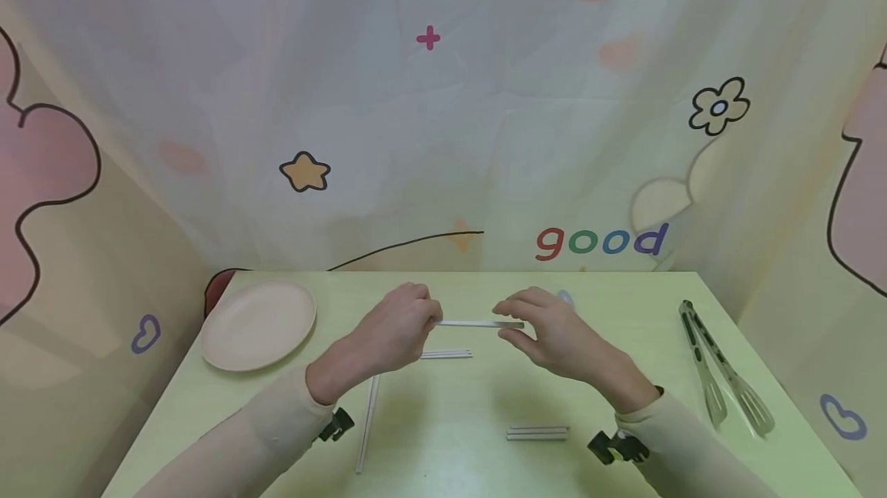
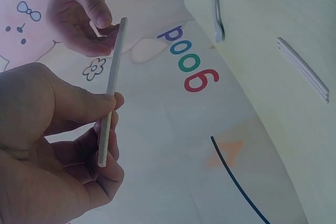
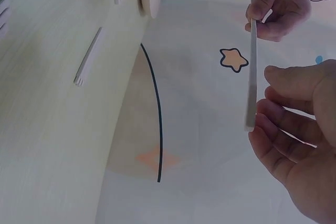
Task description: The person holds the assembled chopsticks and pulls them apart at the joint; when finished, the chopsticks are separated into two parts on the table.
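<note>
The left arm is extending forward from the lower left, and the right arm is mirroring it from the lower right; pale sleeves are covering both, leaving the left wrist and right wrist showing. The left grip is pinching, its thumb pressing down toward the index finger while the other fingers are curling below. The right grip is facing it, well apart, with its thumb standing clear of gently bending fingers. Both are hanging at nearly equal height.
</note>
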Demonstrator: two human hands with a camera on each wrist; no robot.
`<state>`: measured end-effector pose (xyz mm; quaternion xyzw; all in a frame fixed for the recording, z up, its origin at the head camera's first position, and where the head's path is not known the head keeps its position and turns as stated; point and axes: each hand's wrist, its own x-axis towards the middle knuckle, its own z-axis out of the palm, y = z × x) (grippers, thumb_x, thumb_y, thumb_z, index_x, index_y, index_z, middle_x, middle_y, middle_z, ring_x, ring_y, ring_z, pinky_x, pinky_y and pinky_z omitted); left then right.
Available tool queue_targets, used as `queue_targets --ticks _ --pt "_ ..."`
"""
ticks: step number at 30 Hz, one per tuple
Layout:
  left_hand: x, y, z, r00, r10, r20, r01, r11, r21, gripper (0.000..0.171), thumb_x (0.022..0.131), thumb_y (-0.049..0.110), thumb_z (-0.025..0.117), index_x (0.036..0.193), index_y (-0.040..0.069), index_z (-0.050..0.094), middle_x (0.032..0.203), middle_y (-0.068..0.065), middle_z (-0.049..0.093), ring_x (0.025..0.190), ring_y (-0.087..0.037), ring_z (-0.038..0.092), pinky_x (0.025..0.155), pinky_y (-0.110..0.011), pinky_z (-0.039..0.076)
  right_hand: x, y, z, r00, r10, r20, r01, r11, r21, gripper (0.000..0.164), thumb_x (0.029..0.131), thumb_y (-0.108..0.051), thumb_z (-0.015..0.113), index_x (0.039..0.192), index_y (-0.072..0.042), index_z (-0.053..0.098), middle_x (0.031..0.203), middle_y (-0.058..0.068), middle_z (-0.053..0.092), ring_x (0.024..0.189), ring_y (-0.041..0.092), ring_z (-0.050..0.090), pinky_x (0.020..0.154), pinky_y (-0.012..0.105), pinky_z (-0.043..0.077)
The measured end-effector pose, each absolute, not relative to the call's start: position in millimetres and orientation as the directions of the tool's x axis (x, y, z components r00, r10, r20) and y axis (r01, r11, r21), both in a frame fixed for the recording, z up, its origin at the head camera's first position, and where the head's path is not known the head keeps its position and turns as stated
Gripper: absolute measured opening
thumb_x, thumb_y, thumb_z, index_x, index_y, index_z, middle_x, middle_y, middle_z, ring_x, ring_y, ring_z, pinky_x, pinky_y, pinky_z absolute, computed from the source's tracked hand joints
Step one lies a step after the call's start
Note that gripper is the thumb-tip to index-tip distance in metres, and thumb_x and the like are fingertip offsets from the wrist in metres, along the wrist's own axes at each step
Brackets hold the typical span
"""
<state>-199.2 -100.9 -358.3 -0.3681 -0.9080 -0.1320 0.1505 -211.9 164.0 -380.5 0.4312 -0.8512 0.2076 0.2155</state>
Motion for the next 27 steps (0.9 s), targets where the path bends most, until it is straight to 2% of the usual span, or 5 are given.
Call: queue_targets --ticks 10,15,21,27 --pt "-200 -100 -358 -0.702 0.624 0.345 0.693 0.710 0.126 0.012 0.086 -0.002 0.066 0.090 0.005 0.075 0.082 -0.003 0.065 0.077 -0.019 0.058 0.072 -0.030 0.049 -212 156 -377 -0.544 -0.662 0.515 -0.823 0.542 -0.173 0.025 0.084 -0.017 0.076 0.107 -0.010 0.070 0.103 0.000 0.068 0.099 0.015 0.062 0.080 0.029 0.055" --pt "-200 -98 -360 -0.709 0.616 0.343 0.688 0.711 0.146 0.010 0.086 0.000 0.068 0.091 0.005 0.074 0.082 -0.002 0.063 0.076 -0.018 0.056 0.070 -0.028 0.047 -212 153 -378 -0.526 -0.670 0.523 -0.832 0.532 -0.154 0.017 0.084 -0.013 0.076 0.101 -0.011 0.073 0.094 -0.003 0.066 0.092 0.012 0.060 0.075 0.025 0.054" --pt "-199 -98 -363 -0.710 0.609 0.354 0.688 0.707 0.163 0.009 0.087 0.001 0.068 0.092 0.006 0.074 0.081 -0.001 0.062 0.075 -0.016 0.054 0.068 -0.027 0.045 -210 149 -378 -0.540 -0.667 0.513 -0.821 0.551 -0.148 0.013 0.083 -0.008 0.076 0.096 -0.011 0.074 0.088 -0.005 0.063 0.086 0.010 0.058 0.071 0.021 0.053" --pt "-199 -101 -371 -0.681 0.632 0.371 0.718 0.676 0.166 0.010 0.087 -0.002 0.067 0.092 0.005 0.071 0.082 -0.001 0.060 0.075 -0.016 0.052 0.069 -0.025 0.045 -207 143 -385 -0.545 -0.687 0.480 -0.807 0.585 -0.078 0.014 0.084 0.001 0.071 0.094 -0.006 0.065 0.088 0.000 0.057 0.085 0.014 0.052 0.073 0.023 0.051"
